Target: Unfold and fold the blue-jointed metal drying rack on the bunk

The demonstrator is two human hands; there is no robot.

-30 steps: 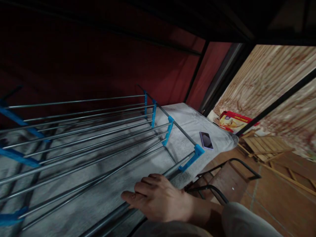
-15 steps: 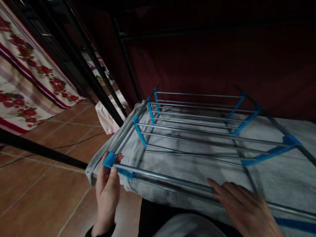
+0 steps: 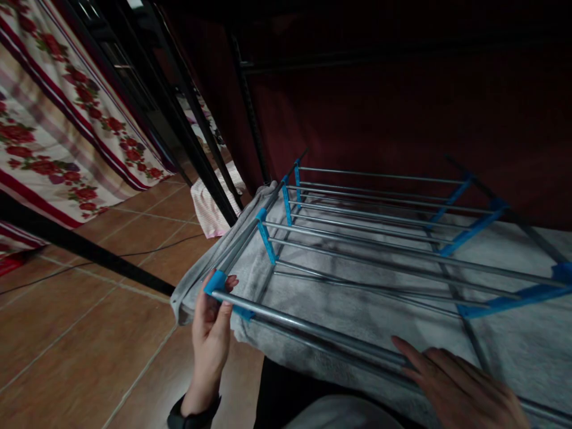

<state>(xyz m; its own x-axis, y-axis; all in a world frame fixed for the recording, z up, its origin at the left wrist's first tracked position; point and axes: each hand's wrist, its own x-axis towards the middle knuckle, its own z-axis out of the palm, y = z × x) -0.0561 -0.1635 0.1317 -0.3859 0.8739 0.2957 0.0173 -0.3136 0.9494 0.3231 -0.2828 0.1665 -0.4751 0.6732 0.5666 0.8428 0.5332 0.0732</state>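
Note:
A metal rack (image 3: 339, 237) of grey tubes with blue plastic joints lies on a grey blanket (image 3: 357, 286). My left hand (image 3: 213, 333) is closed around the near left corner, at the blue corner joint (image 3: 215, 282), with the thumb under the front tube. My right hand (image 3: 465, 387) grips the front tube (image 3: 313, 325) farther right, its fingers laid over the bar. Several thin crossbars run between the blue side pieces behind both hands. The rack's right end runs out of view.
Dark metal posts (image 3: 179, 119) stand at the left, before a floral curtain (image 3: 49, 119). A striped cloth (image 3: 214, 205) hangs to the tiled floor (image 3: 89, 333), where a thin cable lies. A dark red panel (image 3: 379, 119) rises behind the rack.
The view has turned slightly left, so the rack and both hands appear farther right. Both hands keep the same hold on the rack.

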